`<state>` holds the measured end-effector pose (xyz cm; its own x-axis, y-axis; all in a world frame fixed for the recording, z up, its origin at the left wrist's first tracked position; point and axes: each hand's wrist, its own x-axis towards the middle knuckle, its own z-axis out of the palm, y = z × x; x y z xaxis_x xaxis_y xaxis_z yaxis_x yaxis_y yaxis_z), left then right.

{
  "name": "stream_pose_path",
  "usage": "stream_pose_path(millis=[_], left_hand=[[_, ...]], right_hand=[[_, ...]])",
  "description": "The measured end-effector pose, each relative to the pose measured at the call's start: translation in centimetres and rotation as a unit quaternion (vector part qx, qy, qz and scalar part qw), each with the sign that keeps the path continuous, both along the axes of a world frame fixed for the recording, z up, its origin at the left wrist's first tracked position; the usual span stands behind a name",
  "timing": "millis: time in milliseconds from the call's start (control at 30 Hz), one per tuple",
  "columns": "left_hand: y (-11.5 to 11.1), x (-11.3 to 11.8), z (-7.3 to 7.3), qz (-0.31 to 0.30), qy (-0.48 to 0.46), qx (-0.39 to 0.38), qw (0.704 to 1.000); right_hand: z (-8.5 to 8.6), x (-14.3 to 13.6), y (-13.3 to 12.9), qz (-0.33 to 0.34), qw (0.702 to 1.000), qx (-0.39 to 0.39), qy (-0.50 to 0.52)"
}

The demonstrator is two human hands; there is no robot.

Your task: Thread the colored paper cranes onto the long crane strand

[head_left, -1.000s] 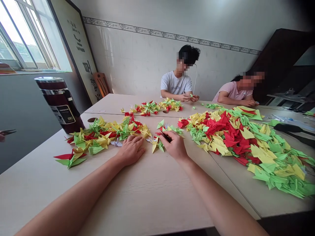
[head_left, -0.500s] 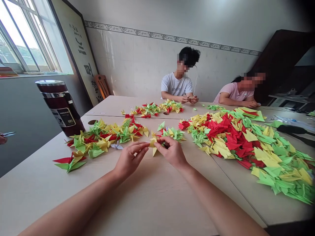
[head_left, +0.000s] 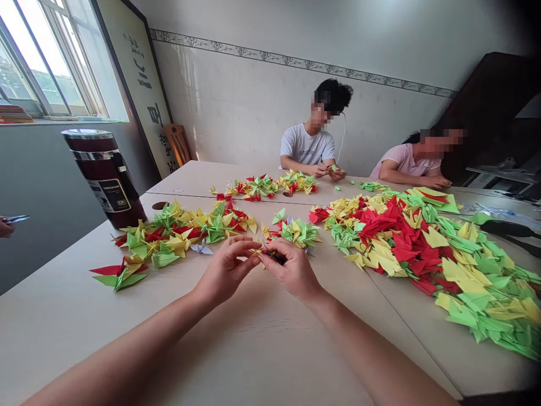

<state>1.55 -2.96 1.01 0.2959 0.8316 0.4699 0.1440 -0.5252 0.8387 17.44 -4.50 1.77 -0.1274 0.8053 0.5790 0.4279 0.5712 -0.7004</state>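
My left hand (head_left: pixel 226 266) and my right hand (head_left: pixel 291 269) meet just above the pale table (head_left: pixel 262 338), both pinching one small yellow folded paper piece (head_left: pixel 256 252); most of it is hidden by my fingers. A thin dark stick pokes out of my right hand's fingers. Right behind my hands lie a small heap of green and yellow folded paper (head_left: pixel 296 230) and a wider heap of folded shapes (head_left: pixel 181 231) to the left.
A big spread of red, yellow and green folded paper (head_left: pixel 431 248) covers the table's right side. A dark red vacuum flask (head_left: pixel 105 177) stands at the left. Two people (head_left: pixel 313 144) sit at the far side folding paper beside another heap (head_left: pixel 270 184). Someone's hand with scissors (head_left: pixel 8 223) shows at the left edge.
My left hand lifted off the table and met my right hand. Both came toward me with a yellow piece picked from the heap and now hold it closer together.
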Motion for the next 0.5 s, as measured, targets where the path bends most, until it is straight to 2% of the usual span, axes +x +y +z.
stream_pose_path(millis=[133, 200, 367, 500], left_hand=[[0.15, 0.03, 0.12, -0.004, -0.047, -0.036, 0.998], [0.21, 0.03, 0.25, 0.005, -0.076, -0.064, 0.995], [0.52, -0.08, 0.54, 0.022, -0.108, -0.094, 0.989], [0.66, -0.18, 0.50, 0.024, -0.107, -0.091, 0.990]], right_hand=[[-0.03, 0.21, 0.13, 0.006, 0.996, -0.084, 0.032], [0.21, 0.43, 0.12, 0.005, 0.995, -0.088, 0.037], [0.69, 0.68, -0.14, -0.030, 0.997, 0.032, -0.062], [0.23, 0.49, -0.29, -0.029, 0.990, 0.059, -0.121]])
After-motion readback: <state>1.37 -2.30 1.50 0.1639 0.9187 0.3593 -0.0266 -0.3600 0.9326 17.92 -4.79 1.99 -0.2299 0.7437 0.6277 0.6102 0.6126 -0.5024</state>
